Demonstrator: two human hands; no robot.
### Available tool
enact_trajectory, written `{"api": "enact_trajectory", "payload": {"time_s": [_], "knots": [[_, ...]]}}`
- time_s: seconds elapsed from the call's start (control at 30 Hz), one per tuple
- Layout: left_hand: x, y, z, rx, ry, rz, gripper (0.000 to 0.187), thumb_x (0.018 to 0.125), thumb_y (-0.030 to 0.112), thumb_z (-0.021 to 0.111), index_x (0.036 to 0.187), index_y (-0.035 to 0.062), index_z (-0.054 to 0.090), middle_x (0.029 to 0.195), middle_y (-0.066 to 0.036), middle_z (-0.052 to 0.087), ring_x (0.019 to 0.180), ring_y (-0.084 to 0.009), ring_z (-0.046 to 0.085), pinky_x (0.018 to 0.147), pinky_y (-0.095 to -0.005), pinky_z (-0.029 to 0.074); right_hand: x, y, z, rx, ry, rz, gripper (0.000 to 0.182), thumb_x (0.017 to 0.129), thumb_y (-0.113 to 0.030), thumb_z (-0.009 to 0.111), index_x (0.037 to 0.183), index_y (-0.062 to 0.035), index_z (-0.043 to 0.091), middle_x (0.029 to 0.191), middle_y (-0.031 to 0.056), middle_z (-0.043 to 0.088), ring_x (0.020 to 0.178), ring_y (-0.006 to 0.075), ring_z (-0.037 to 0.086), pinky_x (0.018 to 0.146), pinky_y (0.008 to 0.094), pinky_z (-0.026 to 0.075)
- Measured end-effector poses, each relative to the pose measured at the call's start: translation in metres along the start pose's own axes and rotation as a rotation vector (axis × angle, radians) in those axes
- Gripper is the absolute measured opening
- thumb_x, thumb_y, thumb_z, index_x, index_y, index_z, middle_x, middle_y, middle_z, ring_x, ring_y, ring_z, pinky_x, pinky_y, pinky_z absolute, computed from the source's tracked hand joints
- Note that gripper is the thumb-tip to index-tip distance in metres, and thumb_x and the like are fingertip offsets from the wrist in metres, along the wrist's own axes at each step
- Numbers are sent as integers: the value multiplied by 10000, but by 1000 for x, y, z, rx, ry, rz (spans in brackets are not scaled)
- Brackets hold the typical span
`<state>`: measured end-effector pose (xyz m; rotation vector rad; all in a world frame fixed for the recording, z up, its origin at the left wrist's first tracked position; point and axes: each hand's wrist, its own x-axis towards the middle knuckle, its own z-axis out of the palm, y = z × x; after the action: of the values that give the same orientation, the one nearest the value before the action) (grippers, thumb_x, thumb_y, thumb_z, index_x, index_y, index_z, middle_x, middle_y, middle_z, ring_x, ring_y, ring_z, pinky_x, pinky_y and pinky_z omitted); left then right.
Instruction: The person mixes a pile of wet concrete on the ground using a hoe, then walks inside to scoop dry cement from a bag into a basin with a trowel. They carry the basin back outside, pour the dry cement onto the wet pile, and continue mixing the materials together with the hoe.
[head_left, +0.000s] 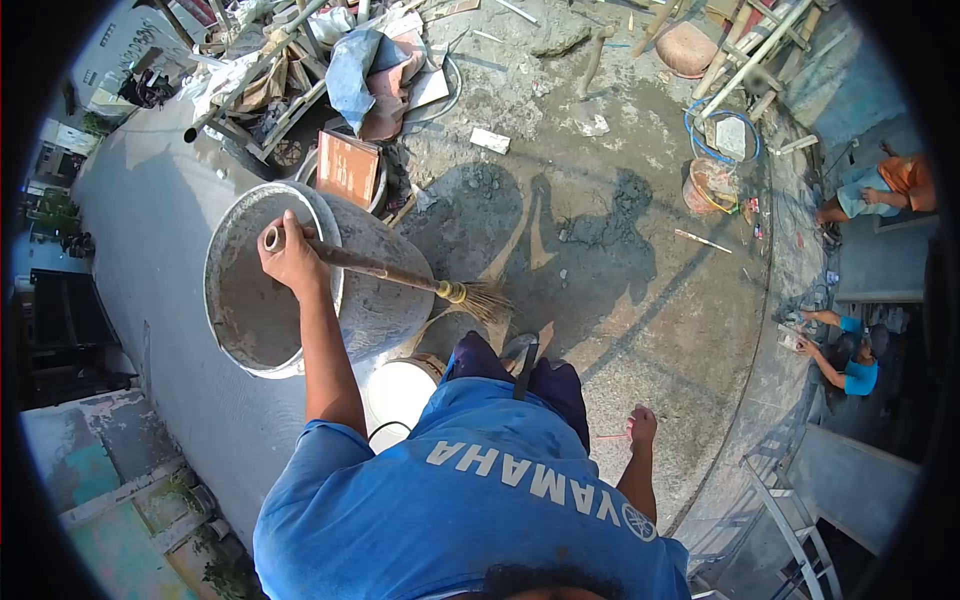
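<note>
My left hand point(292, 255) is closed round the upper handle of a broom point(385, 268). Its straw bristles point(485, 300) point down toward the ground near my feet. Below that hand opens the mouth of a large grey drum point(225, 330), its inside coated in grey residue. My right hand point(642, 425) hangs low beside my body with the fingers closed. A thin reddish stick-like thing point(610, 436) pokes out from them, too small to name. Close to my legs stands a white bucket point(400, 392), partly hidden by my shirt.
Wet grey mortar patches point(610, 225) lie on the ground ahead. A cart heaped with scrap point(290, 90) stands at the upper left. A bucket point(710, 187) and blue hose point(690, 120) are at the right. Two people, one in an orange top point(910, 180), one in blue point(860, 375), are farther right.
</note>
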<state>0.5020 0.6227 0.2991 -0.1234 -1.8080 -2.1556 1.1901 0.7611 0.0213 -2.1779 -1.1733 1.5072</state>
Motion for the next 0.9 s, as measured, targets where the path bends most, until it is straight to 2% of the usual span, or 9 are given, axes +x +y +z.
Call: {"api": "enact_trajectory", "payload": {"time_s": [0.13,0.23,0.43,0.5,0.57,0.63,0.7,0.8,0.9], "knots": [[15,85,67,-26,-63,133,174,839,89,696,901,20,549,658,-71,592,519,-133,563,496,-238,461,64,-66,15,-188,-131,-97,274,894,-307,589,1070,-97,605,903,22,618,729,141,593,551,292,452],[52,99,88,-41,-18,278,198,829,80,704,884,9,528,628,-86,590,522,-162,586,506,-264,482,103,-116,30,-138,-173,-108,261,890,-305,598,1051,-100,615,872,17,616,701,132,592,533,271,441],[126,20,60,151,161,278,213,825,96,702,830,-4,513,647,-117,608,549,-196,609,525,-308,513,197,-181,24,-105,-215,-188,250,886,-298,606,1032,-94,614,872,16,619,692,132,581,549,269,437],[133,-16,54,223,279,234,245,819,140,720,844,-23,539,667,-125,613,554,-194,610,537,-307,518,213,-213,19,-79,-157,-156,218,867,-195,617,1009,-32,639,885,70,649,769,155,609,630,281,498],[145,-58,33,599,351,156,341,788,220,755,913,-39,571,742,-135,634,648,-224,635,625,-340,532,234,-218,9,-196,-162,-242,258,880,-267,616,1026,-54,628,876,34,625,730,150,604,577,293,471],[146,-73,28,1098,452,276,436,753,292,780,982,-27,592,875,-134,650,778,-261,644,739,-371,521,240,-227,3,-208,-131,-221,270,879,-273,619,1024,-46,629,872,39,627,726,151,605,581,288,474],[155,-79,33,921,467,177,493,724,337,793,1023,1,591,977,-131,644,897,-289,631,809,-403,500,250,-237,2,-214,-92,-215,281,878,-280,623,1022,-38,630,869,45,628,722,152,607,585,282,478],[160,-83,36,1081,542,221,596,707,341,807,1122,13,533,1014,-145,628,899,-307,631,809,-421,499,250,-238,5,-190,-64,-307,299,878,-290,625,1032,-34,627,864,50,632,704,155,607,586,273,483],[162,-80,37,939,613,166,812,673,385,824,1258,30,387,1054,-190,589,956,-345,600,857,-456,470,223,-260,22,-151,-32,-214,301,878,-300,625,1027,-39,628,865,47,632,699,151,606,562,276,480]]}}
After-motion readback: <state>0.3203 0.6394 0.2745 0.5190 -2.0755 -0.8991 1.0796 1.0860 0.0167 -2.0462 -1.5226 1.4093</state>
